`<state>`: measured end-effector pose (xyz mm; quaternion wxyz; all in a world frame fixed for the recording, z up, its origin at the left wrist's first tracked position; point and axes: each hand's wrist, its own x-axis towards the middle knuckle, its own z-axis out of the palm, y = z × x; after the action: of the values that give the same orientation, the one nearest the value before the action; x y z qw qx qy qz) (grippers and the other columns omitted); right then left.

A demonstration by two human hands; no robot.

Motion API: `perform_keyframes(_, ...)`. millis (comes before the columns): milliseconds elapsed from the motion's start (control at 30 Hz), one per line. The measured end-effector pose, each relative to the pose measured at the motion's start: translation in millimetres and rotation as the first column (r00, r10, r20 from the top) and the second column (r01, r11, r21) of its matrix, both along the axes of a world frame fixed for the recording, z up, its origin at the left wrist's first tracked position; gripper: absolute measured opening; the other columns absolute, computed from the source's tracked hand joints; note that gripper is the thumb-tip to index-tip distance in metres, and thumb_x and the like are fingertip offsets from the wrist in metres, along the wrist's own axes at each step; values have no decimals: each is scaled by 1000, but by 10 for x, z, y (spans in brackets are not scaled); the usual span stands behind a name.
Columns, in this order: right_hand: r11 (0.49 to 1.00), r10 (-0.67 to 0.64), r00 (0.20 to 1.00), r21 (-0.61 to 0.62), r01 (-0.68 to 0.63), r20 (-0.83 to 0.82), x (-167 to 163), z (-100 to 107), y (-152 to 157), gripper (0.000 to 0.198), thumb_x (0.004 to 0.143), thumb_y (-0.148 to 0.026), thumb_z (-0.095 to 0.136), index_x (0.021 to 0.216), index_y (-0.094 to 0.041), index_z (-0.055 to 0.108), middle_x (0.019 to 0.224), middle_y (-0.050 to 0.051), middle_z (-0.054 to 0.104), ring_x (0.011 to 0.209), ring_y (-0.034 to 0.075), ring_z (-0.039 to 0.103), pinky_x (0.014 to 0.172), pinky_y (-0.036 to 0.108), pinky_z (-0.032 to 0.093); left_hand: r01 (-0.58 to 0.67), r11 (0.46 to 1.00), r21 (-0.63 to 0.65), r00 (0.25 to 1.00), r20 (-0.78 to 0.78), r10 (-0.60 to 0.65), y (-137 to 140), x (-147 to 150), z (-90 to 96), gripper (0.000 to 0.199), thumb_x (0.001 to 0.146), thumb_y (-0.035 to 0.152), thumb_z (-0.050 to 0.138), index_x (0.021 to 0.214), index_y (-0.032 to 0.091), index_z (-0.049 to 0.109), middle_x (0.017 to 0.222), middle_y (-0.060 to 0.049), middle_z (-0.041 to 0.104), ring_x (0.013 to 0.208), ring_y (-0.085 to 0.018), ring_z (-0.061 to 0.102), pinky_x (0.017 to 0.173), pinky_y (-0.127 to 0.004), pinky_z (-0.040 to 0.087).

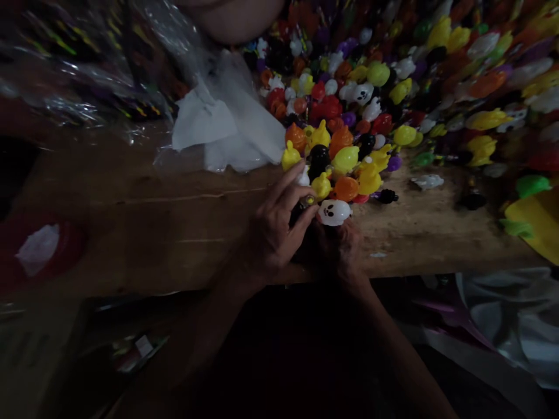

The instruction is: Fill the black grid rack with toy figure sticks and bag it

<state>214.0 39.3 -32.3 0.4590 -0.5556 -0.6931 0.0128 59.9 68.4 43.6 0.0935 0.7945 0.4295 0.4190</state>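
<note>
My left hand (275, 227) and my right hand (338, 247) meet near the front edge of a wooden table (174, 215). The right hand grips a small white ghost toy (334, 212) with a black face. The left hand's fingers pinch a small dark piece with a yellowish spot (307, 202) right beside the ghost. Just beyond the hands lies a big heap of little plastic toys (349, 116): orange pumpkins, yellow, white, red, black and purple figures.
A white plastic bag (218, 125) lies at the heap's left, with crinkled clear wrap (87, 75) behind it. A red thing with white inside (41, 250) sits at the far left. A yellow piece (539, 224) is at the right edge. Another person's arm (236, 17) shows at the top.
</note>
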Motion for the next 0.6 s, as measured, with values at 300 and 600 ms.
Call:
perform_keyframes(300, 984, -14, 993, -180, -8, -120, 8, 29, -33, 20, 94, -39, 63, 93, -20, 71, 92, 8, 75, 83, 23, 70, 76, 37, 59, -1, 999, -51, 998, -67, -2, -26, -26, 82, 19, 101, 20, 47, 112, 21, 63, 145, -7, 58, 134, -22, 56, 113, -38, 52)
perform_keyframes(600, 936, 107, 984, -318, -149, -145, 52, 129, 22, 23, 95, -39, 59, 88, -20, 71, 89, 10, 71, 86, 24, 67, 77, 39, 56, 69, 990, -124, 994, -73, -78, 75, -40, 130, 20, 103, 25, 47, 114, 21, 63, 148, -7, 55, 137, -19, 53, 116, -36, 49)
